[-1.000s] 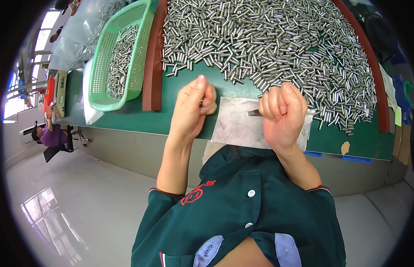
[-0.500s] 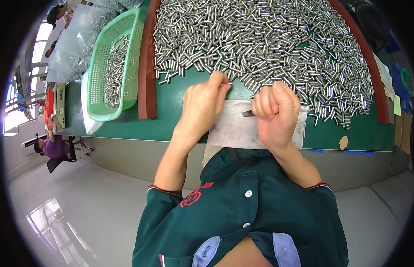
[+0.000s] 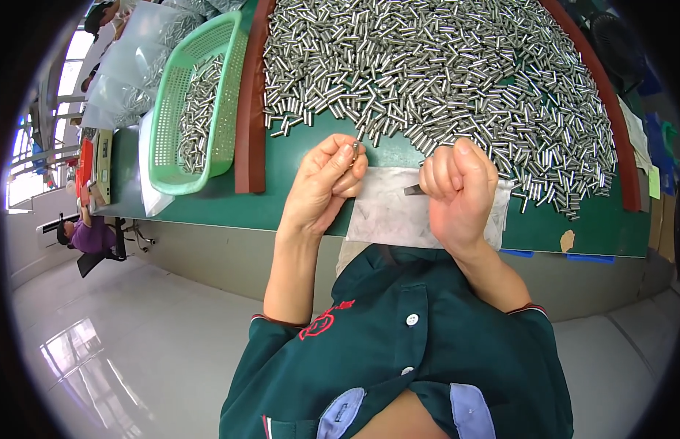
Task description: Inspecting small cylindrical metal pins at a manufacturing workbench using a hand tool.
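Observation:
My left hand (image 3: 327, 183) is closed, pinching a small metal pin (image 3: 355, 149) between thumb and fingertips just in front of the pile's near edge. My right hand (image 3: 463, 194) is curled into a fist around a tool whose short, flat dark tip (image 3: 413, 189) sticks out on the left; the rest is hidden in the palm. Both hands are over a stained whitish cloth (image 3: 387, 216) at the front of the green table. Beyond them spreads a wide heap of short, shiny metal pins (image 3: 428, 66).
Reddish-brown bars (image 3: 251, 139) border the heap on both sides. A light green plastic basket (image 3: 159, 172) with more pins stands at left, beside clear plastic bags and a scale (image 3: 102, 164). A person in purple (image 3: 91, 238) sits farther left. A dark fan (image 3: 616, 44) is at far right.
My left hand has drawn back from the pile and rolled over, so the pin in its fingertips now shows. My right hand stays nearly in place; the view has shifted slightly.

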`<move>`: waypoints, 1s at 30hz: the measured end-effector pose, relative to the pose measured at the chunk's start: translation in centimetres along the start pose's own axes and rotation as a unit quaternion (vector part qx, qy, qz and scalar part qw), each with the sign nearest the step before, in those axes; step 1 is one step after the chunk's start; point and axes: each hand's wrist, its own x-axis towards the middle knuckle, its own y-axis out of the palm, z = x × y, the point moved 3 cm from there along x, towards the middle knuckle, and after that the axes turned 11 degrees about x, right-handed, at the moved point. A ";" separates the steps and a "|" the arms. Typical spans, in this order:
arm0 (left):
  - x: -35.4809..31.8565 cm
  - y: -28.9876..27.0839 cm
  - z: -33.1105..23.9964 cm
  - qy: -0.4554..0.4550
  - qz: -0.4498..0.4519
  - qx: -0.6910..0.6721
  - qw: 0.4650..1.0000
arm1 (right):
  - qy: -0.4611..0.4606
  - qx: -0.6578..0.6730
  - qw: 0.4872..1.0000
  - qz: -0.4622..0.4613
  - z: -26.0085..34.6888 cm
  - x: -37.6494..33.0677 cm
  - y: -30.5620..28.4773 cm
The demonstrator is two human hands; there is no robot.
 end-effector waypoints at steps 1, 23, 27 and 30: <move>-0.1 0.0 0.0 0.000 0.000 -0.001 1.000 | -0.003 0.026 1.000 0.005 -0.1 0.0 -0.1; -2.3 4.0 1.3 0.191 -0.083 0.690 0.693 | 0.015 0.068 0.997 -0.024 -0.1 0.4 -0.6; -2.4 4.0 1.3 0.187 -0.090 0.689 0.694 | 0.029 0.040 0.998 -0.030 0.0 0.4 -0.2; -2.3 3.9 1.4 0.190 -0.092 0.688 0.694 | 0.025 0.042 0.998 -0.032 -0.2 0.4 -0.4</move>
